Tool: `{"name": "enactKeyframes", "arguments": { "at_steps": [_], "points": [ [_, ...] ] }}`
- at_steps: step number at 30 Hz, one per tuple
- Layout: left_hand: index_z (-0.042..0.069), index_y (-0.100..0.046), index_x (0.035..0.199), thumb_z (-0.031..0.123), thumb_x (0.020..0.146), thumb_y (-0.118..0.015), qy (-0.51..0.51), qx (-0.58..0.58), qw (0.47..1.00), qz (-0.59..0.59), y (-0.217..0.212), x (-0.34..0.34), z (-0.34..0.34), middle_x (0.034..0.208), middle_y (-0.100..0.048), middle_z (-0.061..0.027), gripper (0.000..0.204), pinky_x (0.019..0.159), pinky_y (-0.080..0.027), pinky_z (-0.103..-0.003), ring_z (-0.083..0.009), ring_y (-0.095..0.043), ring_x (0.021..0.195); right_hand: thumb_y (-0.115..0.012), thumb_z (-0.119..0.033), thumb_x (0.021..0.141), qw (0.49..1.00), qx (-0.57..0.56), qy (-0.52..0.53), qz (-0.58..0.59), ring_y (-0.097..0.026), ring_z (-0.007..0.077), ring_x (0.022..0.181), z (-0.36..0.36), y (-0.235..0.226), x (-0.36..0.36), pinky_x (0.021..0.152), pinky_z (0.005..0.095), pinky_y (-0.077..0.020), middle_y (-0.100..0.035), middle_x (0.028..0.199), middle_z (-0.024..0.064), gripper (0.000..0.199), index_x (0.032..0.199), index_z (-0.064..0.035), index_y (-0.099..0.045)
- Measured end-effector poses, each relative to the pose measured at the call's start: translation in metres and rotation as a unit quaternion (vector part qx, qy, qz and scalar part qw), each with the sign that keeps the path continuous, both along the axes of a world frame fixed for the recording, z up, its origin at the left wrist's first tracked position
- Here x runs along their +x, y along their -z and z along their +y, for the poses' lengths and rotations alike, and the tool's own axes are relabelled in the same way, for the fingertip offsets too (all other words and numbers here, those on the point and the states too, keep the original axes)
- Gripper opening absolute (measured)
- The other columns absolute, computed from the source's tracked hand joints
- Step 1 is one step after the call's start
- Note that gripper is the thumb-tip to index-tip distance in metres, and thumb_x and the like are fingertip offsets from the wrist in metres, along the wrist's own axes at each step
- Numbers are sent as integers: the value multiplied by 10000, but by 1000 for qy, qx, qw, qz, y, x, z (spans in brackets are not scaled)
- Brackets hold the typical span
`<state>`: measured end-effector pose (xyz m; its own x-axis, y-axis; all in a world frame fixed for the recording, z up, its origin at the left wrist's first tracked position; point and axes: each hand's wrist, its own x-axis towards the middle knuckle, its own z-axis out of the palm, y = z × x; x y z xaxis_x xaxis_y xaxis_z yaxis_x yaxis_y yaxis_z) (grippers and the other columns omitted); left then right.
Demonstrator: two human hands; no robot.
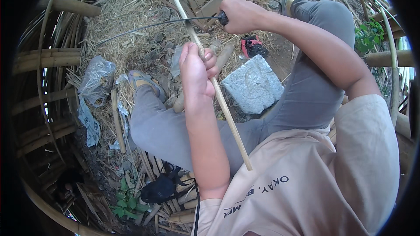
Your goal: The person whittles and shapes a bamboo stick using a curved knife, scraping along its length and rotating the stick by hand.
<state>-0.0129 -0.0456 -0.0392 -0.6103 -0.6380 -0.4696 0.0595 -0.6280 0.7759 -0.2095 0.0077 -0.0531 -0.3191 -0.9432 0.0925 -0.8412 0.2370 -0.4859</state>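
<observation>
Pale stick (225, 112) runs from 11 to 5 o'clock through the wrapped fingers of the left hand (199, 67), the nearer one; at 1 o'clock from it, the right hand (242, 15) clenches a handle (223, 18), its dark blade (202, 18) crossing the stick's upper end.

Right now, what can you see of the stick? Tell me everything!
The stick is long, thin, nearly straight and pale yellow-brown, looking like wood or bamboo. It slants across the picture, its near end over the pale shirt. The left hand wraps around it. Farther along, toward its far end, a thin dark blade crosses it, seemingly touching.
</observation>
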Motion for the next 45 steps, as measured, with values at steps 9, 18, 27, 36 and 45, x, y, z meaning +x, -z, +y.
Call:
{"name": "enactKeyframes", "arguments": {
  "at_steps": [9,18,27,36,45],
  "points": [
    [169,-464,1078,211,1082,-368,34,28,999,17,12,-3,-2,679,-432,14,105,378,-194,-191,-30,-305,466,-776,-262,760,998,-1,-27,52,-661,399,878,12,2,-1,829,470,-533,-662,810,218,318,938,-5,-722],
    [179,-459,1064,244,1097,-366,85,36,996,-7,18,0,-9,661,-429,26,119,379,-187,-183,-25,-299,455,-768,-344,826,998,4,-32,60,-669,404,767,20,5,-8,719,480,-533,-644,701,226,360,769,6,-702],
    [146,-431,1084,303,1111,-336,90,6,996,-30,33,-4,-7,634,-391,38,186,391,-215,-212,-37,-295,457,-715,-189,737,997,41,-17,61,-681,411,817,12,25,-16,739,477,-553,-668,760,252,213,792,16,-704],
    [167,-446,1071,295,1116,-340,73,-45,996,-31,44,-4,-2,656,-405,37,172,393,-181,-190,-24,-293,473,-710,-182,676,994,43,9,95,-706,399,911,4,33,-26,836,460,-577,-720,923,235,321,911,35,-689],
    [142,-434,1059,326,1120,-310,74,-56,995,-41,40,-6,0,645,-390,46,229,399,-210,-204,-25,-293,466,-735,-200,666,990,40,-1,136,-711,388,894,0,30,-31,816,461,-584,-722,900,215,314,893,14,-699]
  ]
}}
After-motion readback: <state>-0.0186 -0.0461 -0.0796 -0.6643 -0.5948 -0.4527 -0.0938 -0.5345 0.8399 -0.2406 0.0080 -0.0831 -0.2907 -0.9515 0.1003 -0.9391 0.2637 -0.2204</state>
